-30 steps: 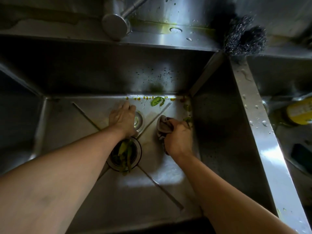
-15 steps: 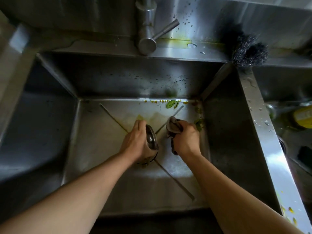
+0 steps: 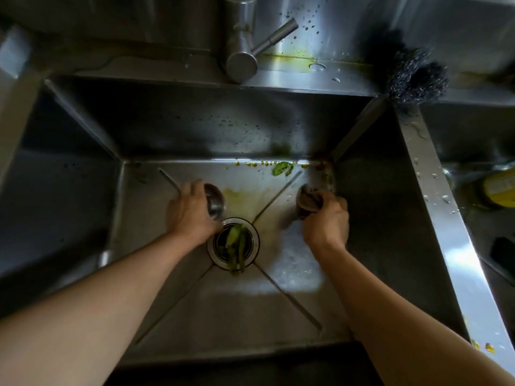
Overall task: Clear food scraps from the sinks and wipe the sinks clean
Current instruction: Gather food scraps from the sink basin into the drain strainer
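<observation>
Your left hand (image 3: 192,211) is gripping the drain cover (image 3: 214,201) beside the open drain (image 3: 233,243), sink (image 3: 139,246) floor lying bare leftward. Your right hand (image 3: 326,222) is clutching the cloth (image 3: 308,200) near the right wall; green scraps (image 3: 282,168) are lining the back edge.

Steel faucet (image 3: 242,62) mounted on the back ledge, centre top, lever handle (image 3: 274,34) angled up to the right. Water droplets scattered on the backsplash (image 3: 348,20) beside it. Yellow-green stain along the ledge right of the faucet base, next to a small round cap (image 3: 317,66). Dark steel-wool scourer (image 3: 415,76) resting on the ledge at the rear corner where the divider begins. Yellow-labelled container (image 3: 498,190) lying at the far right, partly cut off by the frame edge. Black flat object (image 3: 503,256) nearer than the container, at the right edge; identity not discernible.
</observation>
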Available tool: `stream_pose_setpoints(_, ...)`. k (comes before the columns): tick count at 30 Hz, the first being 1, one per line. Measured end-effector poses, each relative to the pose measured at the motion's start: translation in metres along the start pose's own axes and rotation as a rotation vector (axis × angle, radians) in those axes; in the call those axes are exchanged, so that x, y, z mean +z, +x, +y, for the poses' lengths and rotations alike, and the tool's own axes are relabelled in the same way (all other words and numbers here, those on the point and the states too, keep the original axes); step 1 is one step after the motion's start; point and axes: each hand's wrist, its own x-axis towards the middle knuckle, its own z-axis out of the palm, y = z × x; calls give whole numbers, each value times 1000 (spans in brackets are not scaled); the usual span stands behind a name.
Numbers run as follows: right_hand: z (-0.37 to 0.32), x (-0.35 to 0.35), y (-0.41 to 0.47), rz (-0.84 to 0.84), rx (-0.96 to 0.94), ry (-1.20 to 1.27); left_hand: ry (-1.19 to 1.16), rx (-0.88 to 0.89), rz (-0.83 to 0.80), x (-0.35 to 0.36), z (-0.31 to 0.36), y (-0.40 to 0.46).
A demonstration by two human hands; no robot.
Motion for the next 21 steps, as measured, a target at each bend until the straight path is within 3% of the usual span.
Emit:
stream_pose_setpoints(5,10,-8,51,138,-78,-209,55,-98,-20,0,-25,36)
stream_pose_setpoints(12,32,22,80,29,-151,-507,156,-123,-29,18,-40,62)
stream_pose_setpoints(17,36,36,68,-33,-32,-311,66,-130,-8,20,-45,60)
stream_pose_setpoints(21,22,49,34,-191,-126,-202,34,-127,106,18,-44,38)
